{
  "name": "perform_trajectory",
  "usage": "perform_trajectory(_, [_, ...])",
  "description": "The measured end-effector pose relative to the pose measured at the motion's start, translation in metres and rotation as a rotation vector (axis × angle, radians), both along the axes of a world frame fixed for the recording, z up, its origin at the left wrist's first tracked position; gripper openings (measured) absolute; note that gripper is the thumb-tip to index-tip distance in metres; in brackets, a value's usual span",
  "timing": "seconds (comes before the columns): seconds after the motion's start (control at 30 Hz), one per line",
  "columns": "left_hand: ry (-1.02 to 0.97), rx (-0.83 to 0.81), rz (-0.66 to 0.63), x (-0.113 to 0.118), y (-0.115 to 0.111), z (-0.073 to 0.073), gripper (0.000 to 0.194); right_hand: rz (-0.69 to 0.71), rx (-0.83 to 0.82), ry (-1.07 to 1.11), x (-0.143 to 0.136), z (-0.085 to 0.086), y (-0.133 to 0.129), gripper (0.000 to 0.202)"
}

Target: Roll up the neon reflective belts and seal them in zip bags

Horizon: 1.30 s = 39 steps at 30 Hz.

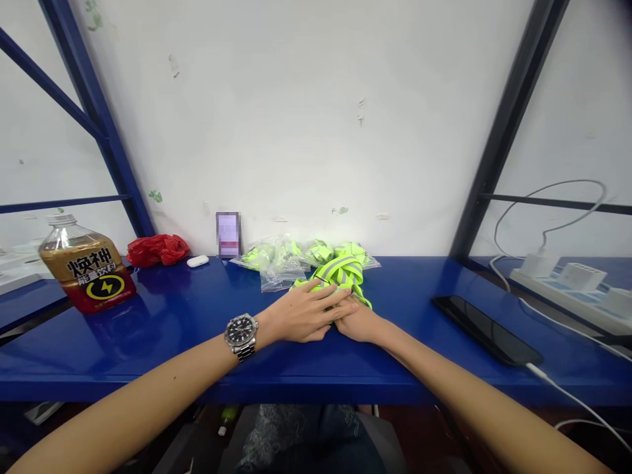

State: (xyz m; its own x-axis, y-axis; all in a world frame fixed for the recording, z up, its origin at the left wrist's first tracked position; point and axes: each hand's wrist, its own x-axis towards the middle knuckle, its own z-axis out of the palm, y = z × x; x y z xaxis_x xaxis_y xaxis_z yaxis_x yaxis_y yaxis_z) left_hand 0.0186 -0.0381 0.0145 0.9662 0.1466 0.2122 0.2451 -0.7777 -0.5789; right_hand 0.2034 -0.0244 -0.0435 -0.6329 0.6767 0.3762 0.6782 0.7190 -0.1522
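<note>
A bundle of neon yellow reflective straps with grey stripes lies on the blue table, just beyond my hands. My left hand, with a metal watch at its wrist, rests palm down with fingers stretched across my right hand and the near edge of the bundle. My right hand is at the near side of the straps, its fingers mostly covered by the left, so its grip is hidden. Behind the bundle lie clear plastic bags with more neon yellow straps inside.
On the left stand a drink bottle, a red plastic bag, a small white case and an upright phone. At right, a black phone lies with its charging cable near a power strip. Blue table edge is in front.
</note>
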Motion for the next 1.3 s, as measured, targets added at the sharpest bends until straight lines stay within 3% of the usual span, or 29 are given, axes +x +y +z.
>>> perform_trajectory(0.2, [-0.088,-0.149,0.093,-0.004,-0.003,-0.016,0.060,0.062,-0.025,0.021,-0.002,0.005,-0.001,0.033])
perform_trajectory(0.33, [-0.154,-0.220,0.130,-0.007,-0.006,-0.025,0.059,0.024,-0.058,-0.012,-0.002,0.009,-0.005,0.033])
perform_trajectory(0.47, [-0.166,-0.291,0.171,-0.012,-0.009,-0.026,0.055,0.031,-0.102,-0.065,-0.002,0.017,-0.011,0.035])
perform_trajectory(0.6, [-0.142,-0.393,0.182,-0.020,-0.006,-0.024,0.057,0.071,-0.123,0.001,-0.003,0.025,-0.021,0.023])
perform_trajectory(0.77, [-0.133,-0.454,0.210,-0.022,0.001,-0.023,0.058,-0.079,-0.015,0.083,-0.005,0.020,-0.046,0.040])
perform_trajectory(0.9, [-0.153,-0.402,0.202,-0.017,0.002,-0.025,0.050,-0.212,0.174,-0.023,0.000,0.016,-0.062,0.033])
perform_trajectory(1.07, [-0.188,-0.289,0.186,-0.011,0.007,-0.030,0.038,-0.192,0.260,-0.110,0.007,0.024,-0.043,0.057])
perform_trajectory(1.2, [-0.226,-0.315,0.195,-0.008,0.012,-0.034,0.034,-0.118,0.086,-0.085,0.004,0.025,-0.023,0.031])
perform_trajectory(1.3, [-0.293,-0.396,0.201,-0.009,0.010,-0.033,0.033,-0.135,0.016,-0.052,0.003,0.024,-0.022,0.024])
